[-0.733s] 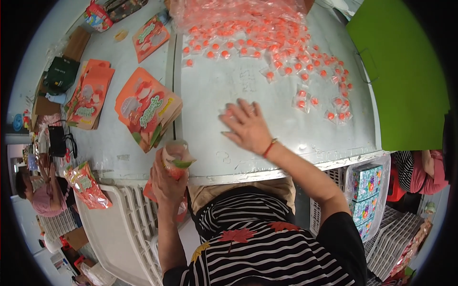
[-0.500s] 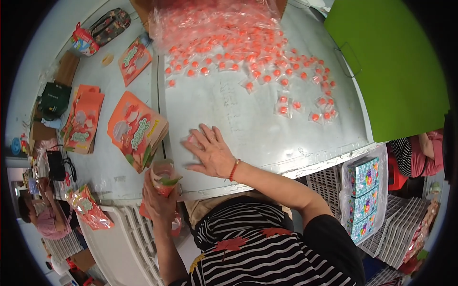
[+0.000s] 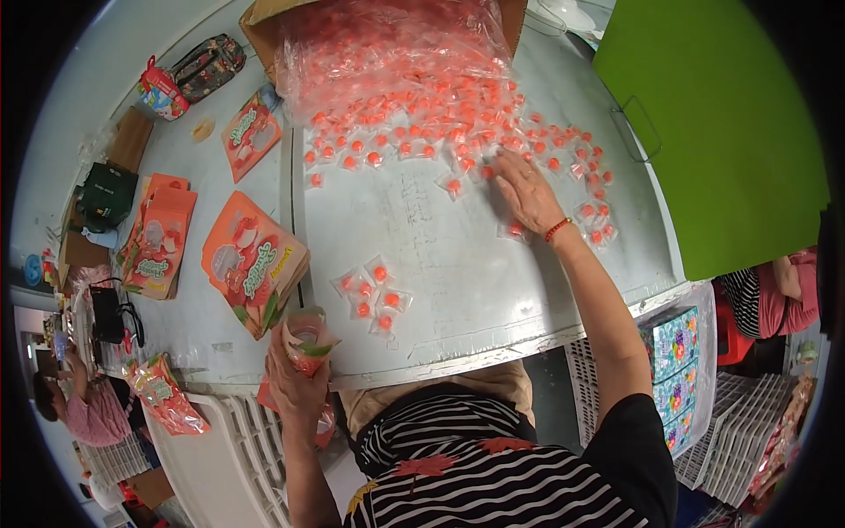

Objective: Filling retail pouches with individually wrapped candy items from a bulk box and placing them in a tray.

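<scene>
My left hand (image 3: 295,387) is wrapped round an opened red pouch (image 3: 310,343) at the table's front edge, its mouth facing up. Farther off, my right hand (image 3: 530,195) lies palm down with its fingers stretched over the near side of a spread of individually wrapped red candies (image 3: 458,110). A few candies (image 3: 513,231) show beside its wrist; whatever lies beneath the palm is hidden. On the bare metal near the pouch sits a small loose group of wrapped candies (image 3: 380,295).
A stack of flat printed pouches (image 3: 251,255) lies left of the candies, with another stack (image 3: 163,238) beyond. The cardboard box (image 3: 264,40) with a clear liner spills candies at the back. A green panel (image 3: 713,132) stands at right; white crates (image 3: 224,449) sit below the table.
My right hand has moved away and to the right, from near the pouch to the candy spread. The small group of candies now shows near the pouch. My left hand keeps its hold.
</scene>
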